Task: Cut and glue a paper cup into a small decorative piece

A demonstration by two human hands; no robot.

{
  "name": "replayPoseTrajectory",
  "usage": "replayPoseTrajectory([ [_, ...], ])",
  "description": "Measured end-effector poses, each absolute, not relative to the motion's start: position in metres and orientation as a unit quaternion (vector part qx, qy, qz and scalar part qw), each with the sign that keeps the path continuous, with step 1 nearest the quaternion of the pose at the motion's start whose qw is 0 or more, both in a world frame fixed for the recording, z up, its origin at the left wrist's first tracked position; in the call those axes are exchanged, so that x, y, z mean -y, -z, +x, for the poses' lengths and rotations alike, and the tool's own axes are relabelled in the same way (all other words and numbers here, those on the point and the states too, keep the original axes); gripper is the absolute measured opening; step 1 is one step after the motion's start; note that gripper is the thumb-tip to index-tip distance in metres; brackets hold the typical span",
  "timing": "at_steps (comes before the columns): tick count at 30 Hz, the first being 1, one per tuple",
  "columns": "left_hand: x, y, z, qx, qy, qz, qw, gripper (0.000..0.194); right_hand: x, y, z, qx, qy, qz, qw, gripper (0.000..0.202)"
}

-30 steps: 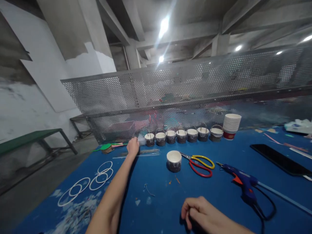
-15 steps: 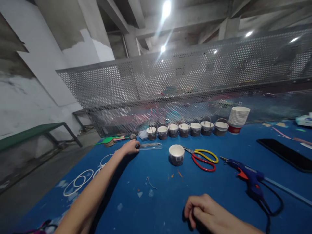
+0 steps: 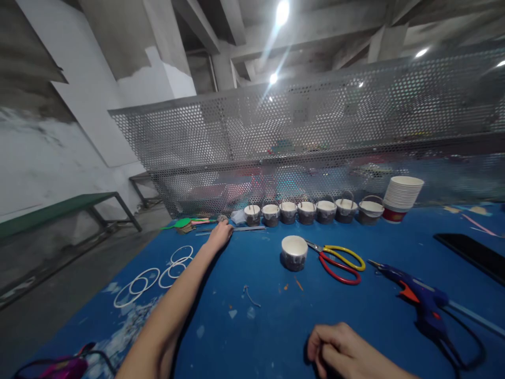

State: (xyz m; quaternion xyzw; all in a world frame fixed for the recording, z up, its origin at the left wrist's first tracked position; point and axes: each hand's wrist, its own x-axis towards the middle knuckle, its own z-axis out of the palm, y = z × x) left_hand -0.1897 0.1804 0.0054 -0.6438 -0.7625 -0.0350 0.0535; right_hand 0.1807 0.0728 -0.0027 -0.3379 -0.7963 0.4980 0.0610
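Head view on my feed: what just changed?

"The left hand (image 3: 221, 231) now lies across the thin, pale, straight strips (image 3: 250, 228) near the far side of the blue tabletop (image 3: 284, 326). Half a second ago I saw them only to its right; now they show on both sides of it."

"What does that mean for the work?"

"I'd judge the strips are what this reach is about. The short, round white cup with a dark, mottled side (image 3: 294, 253) stands upright and untouched, just beside the metal scissors with red and yellow handles (image 3: 324, 251)."

"And the pose?"

"Hands well apart. The left arm (image 3: 170, 316) stretches forward, hand palm down; from out here I can't tell whether it grips anything. The right hand (image 3: 337, 345) stays low on the near side, curled into a loose fist, nothing visible in it."
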Motion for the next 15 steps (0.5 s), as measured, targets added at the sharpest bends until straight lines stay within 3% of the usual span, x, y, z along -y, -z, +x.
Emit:
replayPoseTrajectory([
  [12, -0.193, -0.022, -0.215, 0.812, 0.177, -0.549, 0.094, 0.032, -0.071, -0.002, 0.184, 0.783, -0.527, -0.320, 0.087, 0.033],
  [15, -0.198, -0.023, -0.208, 0.804, 0.219, -0.546, 0.082, 0.021, -0.073, 0.001, 0.182, 0.778, -0.548, -0.288, 0.107, 0.034],
])
